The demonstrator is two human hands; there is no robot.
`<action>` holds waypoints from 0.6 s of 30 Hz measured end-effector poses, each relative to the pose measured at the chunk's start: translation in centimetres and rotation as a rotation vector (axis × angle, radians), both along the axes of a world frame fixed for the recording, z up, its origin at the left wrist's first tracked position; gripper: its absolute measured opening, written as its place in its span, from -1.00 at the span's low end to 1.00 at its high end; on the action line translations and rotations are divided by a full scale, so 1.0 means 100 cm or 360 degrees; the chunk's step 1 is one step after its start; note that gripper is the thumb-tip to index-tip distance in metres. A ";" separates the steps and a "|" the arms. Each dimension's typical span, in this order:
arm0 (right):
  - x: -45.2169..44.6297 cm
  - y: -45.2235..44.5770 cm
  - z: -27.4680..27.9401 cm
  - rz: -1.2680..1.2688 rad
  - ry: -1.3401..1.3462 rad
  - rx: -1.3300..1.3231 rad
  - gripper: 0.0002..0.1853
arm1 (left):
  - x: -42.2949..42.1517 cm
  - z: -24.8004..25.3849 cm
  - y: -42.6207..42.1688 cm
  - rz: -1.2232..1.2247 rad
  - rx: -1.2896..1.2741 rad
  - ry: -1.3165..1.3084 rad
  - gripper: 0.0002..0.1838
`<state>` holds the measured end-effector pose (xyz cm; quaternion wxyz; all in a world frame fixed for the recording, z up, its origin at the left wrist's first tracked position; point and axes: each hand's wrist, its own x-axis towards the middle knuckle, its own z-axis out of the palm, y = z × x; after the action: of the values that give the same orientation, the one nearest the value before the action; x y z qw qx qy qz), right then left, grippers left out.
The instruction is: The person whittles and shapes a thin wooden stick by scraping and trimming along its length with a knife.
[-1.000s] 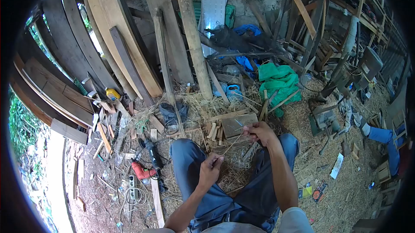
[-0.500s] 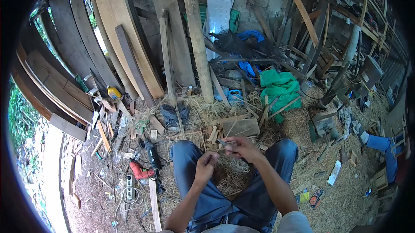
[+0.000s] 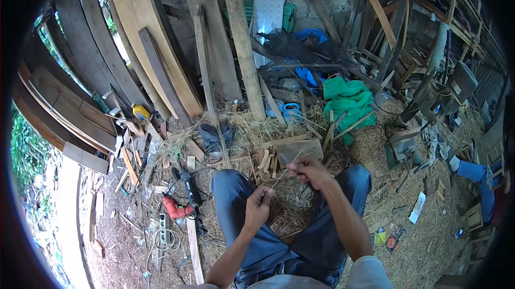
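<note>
My left hand [image 3: 258, 207] is closed in a pinch on the lower end of a thin pale stick [image 3: 279, 178], which slants up and right between my knees. My right hand [image 3: 312, 175] is wrapped round a knife; its dark handle shows under the palm and its grey blade [image 3: 286, 158] points up and left, close to the stick's upper part. Whether blade and stick touch I cannot tell. Just beyond the hands lie several short wood pieces [image 3: 265, 159] and a flat wooden block [image 3: 307, 151].
Left of my legs lie a red power tool [image 3: 175, 209], a dark green power tool [image 3: 190, 189] and a power strip [image 3: 163, 230]. Shavings cover the ground. Long planks [image 3: 145, 42] lean at the back left. A green sheet [image 3: 347, 101] and a machine [image 3: 406, 152] are to the right.
My right hand has moved up and right with the knife, away from my left hand. More of the stick shows between the hands. My left hand has barely shifted.
</note>
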<state>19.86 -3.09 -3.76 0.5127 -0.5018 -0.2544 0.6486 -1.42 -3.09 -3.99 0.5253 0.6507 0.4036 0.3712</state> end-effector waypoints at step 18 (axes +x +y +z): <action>0.028 -0.003 0.004 -0.0088 -0.0191 0.0025 -0.79 | 0.009 0.004 -0.002 -0.0208 -0.0639 -0.0157 -0.82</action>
<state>22.69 -3.42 -3.36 0.5182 -0.5426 -0.2759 0.6008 -0.56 -3.30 -3.63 0.6864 0.5390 0.4000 0.2799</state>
